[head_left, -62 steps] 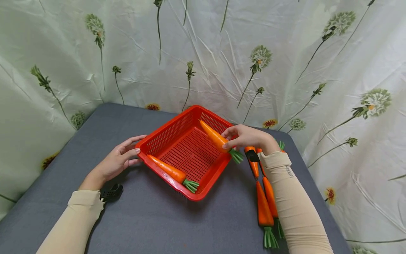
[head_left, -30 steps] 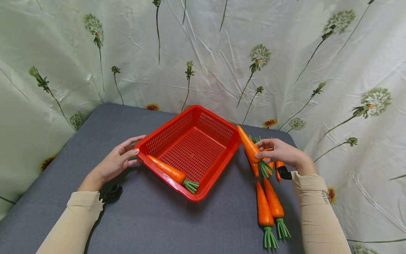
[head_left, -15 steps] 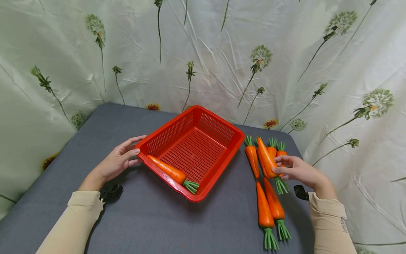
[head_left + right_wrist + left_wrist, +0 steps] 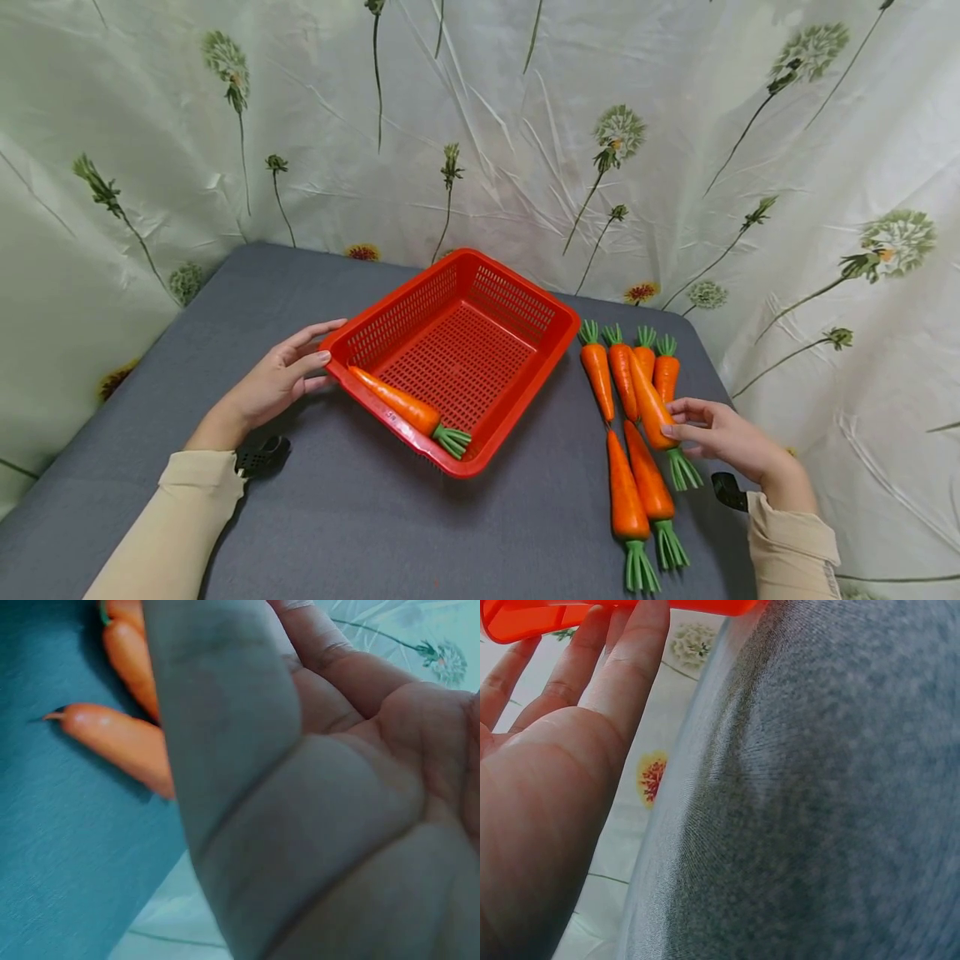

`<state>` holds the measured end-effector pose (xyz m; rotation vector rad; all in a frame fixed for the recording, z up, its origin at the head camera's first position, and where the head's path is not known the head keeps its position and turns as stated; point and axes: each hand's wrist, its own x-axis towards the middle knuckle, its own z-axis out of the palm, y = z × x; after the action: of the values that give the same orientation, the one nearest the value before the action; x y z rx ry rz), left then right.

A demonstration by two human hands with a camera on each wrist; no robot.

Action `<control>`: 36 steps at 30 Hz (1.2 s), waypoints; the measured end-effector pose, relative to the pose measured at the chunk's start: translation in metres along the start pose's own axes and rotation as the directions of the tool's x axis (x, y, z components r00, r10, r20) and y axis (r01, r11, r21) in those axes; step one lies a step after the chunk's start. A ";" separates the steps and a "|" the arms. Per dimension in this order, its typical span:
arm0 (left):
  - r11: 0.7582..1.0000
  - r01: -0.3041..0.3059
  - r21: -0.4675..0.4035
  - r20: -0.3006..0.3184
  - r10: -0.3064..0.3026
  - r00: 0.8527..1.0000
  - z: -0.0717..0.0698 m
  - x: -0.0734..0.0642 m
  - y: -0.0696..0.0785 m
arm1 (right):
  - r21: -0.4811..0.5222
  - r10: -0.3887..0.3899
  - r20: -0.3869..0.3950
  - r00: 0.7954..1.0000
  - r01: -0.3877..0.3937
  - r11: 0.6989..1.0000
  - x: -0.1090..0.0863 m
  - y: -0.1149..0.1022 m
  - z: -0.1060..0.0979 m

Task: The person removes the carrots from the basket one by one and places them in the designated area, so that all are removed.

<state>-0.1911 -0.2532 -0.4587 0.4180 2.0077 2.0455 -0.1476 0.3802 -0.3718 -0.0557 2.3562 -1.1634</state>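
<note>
Between the thumb and fingers of my right hand (image 4: 723, 432) is a carrot (image 4: 651, 402), pinched near its green top. Its tip points away from me, over the other carrots at the table's right. My left hand (image 4: 273, 379) touches the left corner of a red plastic basket (image 4: 510, 429) with loosely extended fingers. In the left wrist view, these fingertips meet the red basket rim (image 4: 705, 606). One carrot (image 4: 401, 404) lies inside the basket along its near side. The right wrist view shows the right palm (image 4: 322, 802) hiding the held carrot.
Right of the basket, several carrots lie in two rows on the grey table (image 4: 360, 533). The near row includes a carrot (image 4: 624, 492); the far row includes a carrot (image 4: 597, 375). A flower-printed curtain (image 4: 495, 150) hangs behind the table.
My right hand has moved right and toward me, carrying the carrot from above the basket to over the far row of carrots. My left hand and the basket have stayed put.
</note>
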 end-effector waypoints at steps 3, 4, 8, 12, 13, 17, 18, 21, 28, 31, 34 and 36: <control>1.000 -0.004 -0.002 0.001 0.004 1.000 0.000 0.000 0.001 | 0.021 0.007 0.016 1.000 -0.007 1.000 -0.005 0.007 0.002; 1.000 -0.003 -0.005 0.002 0.003 1.000 0.000 0.000 0.001 | 0.028 0.004 0.024 1.000 -0.004 1.000 -0.006 0.010 0.002; 1.000 -0.001 -0.013 0.004 0.001 1.000 0.000 0.000 0.001 | 0.054 0.016 0.029 0.999 -0.017 0.998 -0.010 0.020 0.005; 1.000 0.001 -0.014 0.002 -0.001 1.000 0.000 0.000 0.002 | 0.076 0.044 0.017 0.999 -0.045 0.996 -0.014 0.027 0.008; 1.000 0.002 -0.015 0.001 -0.002 1.000 0.000 0.000 0.002 | 0.081 0.048 0.018 0.999 -0.049 0.995 -0.015 0.029 0.008; 1.000 -0.002 -0.016 0.004 0.002 1.000 0.000 0.000 0.002 | 0.097 0.067 0.018 0.998 -0.068 0.993 -0.020 0.035 0.011; 1.000 -0.003 -0.016 0.004 0.004 1.000 0.000 0.000 0.002 | 0.099 0.072 0.016 0.997 -0.073 0.992 -0.020 0.037 0.011; 1.000 -0.006 -0.016 0.006 0.006 1.000 0.000 0.000 0.002 | 0.096 0.074 0.014 0.997 -0.075 0.993 -0.022 0.042 0.013; 0.999 -0.011 -0.032 0.015 0.011 1.000 0.000 0.000 0.002 | 0.097 0.074 0.013 0.997 -0.075 0.992 -0.026 0.051 0.016; 0.999 -0.013 -0.033 0.016 0.014 1.000 -0.001 0.001 0.001 | 0.099 0.089 0.006 0.996 -0.089 0.991 -0.028 0.054 0.018; 1.000 -0.013 -0.028 0.015 0.014 1.000 -0.001 0.001 0.001 | 0.104 0.104 0.002 0.995 -0.104 0.989 -0.030 0.056 0.020; 1.000 -0.013 -0.023 0.014 0.013 1.000 -0.001 0.001 0.001 | 0.106 0.112 -0.002 0.994 -0.111 0.988 -0.031 0.058 0.021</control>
<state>-0.1918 -0.2536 -0.4581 0.4402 1.9767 2.0655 -0.1004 0.4093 -0.4127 0.1167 2.2695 -1.2331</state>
